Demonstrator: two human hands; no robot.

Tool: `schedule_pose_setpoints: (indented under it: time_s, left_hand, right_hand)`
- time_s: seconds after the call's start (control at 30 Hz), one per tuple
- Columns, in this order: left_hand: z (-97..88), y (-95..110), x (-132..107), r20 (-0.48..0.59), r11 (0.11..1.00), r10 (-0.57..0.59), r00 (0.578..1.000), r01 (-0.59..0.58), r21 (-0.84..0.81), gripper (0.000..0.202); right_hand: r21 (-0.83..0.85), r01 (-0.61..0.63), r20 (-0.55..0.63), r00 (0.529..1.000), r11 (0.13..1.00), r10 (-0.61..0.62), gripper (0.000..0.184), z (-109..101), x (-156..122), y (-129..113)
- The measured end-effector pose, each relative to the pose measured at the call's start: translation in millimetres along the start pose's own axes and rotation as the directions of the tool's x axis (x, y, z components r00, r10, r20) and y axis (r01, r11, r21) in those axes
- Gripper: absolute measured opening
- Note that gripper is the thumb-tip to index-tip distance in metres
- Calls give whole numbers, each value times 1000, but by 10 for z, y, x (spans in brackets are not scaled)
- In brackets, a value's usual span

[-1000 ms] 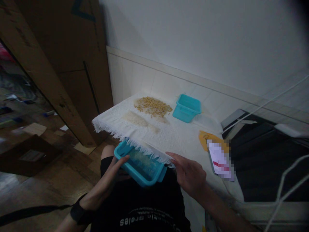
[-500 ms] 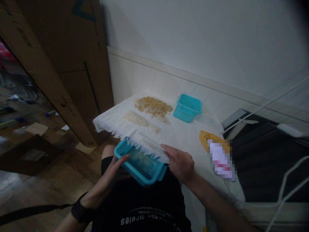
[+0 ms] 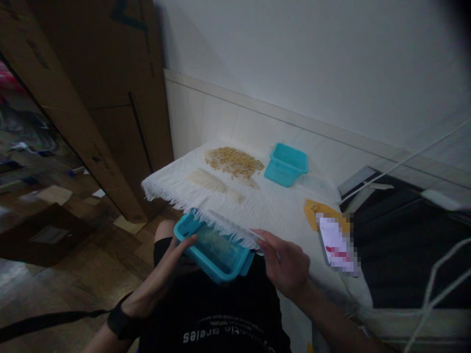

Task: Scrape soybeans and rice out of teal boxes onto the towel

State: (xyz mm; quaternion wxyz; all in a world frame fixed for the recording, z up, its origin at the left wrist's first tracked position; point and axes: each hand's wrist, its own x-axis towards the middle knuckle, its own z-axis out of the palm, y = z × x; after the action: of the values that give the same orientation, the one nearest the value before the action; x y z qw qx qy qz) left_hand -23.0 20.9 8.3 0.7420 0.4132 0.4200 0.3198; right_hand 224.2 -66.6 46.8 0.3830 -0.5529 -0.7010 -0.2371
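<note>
My left hand (image 3: 162, 279) grips a teal plastic tray (image 3: 213, 252) and holds it just under the fringed near edge of the white cloth (image 3: 257, 206). My right hand (image 3: 285, 264) pinches a thin white flat strip (image 3: 231, 226) that lies along that edge above the tray. On the cloth lie a pile of yellowish beans (image 3: 233, 162) and a strip of white grains (image 3: 213, 182). A second teal tray (image 3: 286, 164) stands further back.
A large cardboard box (image 3: 91, 98) leans at the left beside the table. An orange card (image 3: 324, 212) and a phone (image 3: 336, 244) lie at the cloth's right. A dark surface with white cables (image 3: 412, 230) is at the right. A white wall rises behind.
My right hand slid left along the cloth edge with the strip, then came back right and toward me. The left hand and the teal tray stayed put.
</note>
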Motion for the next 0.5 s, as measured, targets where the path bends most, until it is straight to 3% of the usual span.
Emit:
schedule_pose_setpoints:
  time_s: [0.13,0.27,0.37,0.5]
  left_hand:
    - [-20,-63,39,-6,1000,-8,1000,8,4,64]
    - [-25,-97,82,-3,1000,-28,1000,28,-1,71]
    - [-23,-116,109,-17,999,-41,999,41,-17,70]
    - [-40,-156,140,-21,999,-30,999,30,-23,65]
  right_hand:
    - [-113,-186,-180,970,976,164,19,61,185,339]
    - [-113,-239,-143,964,964,223,23,208,292,677]
    - [-96,-204,-78,977,974,197,25,292,282,763]
    - [-83,-76,-19,997,994,75,26,289,233,706]
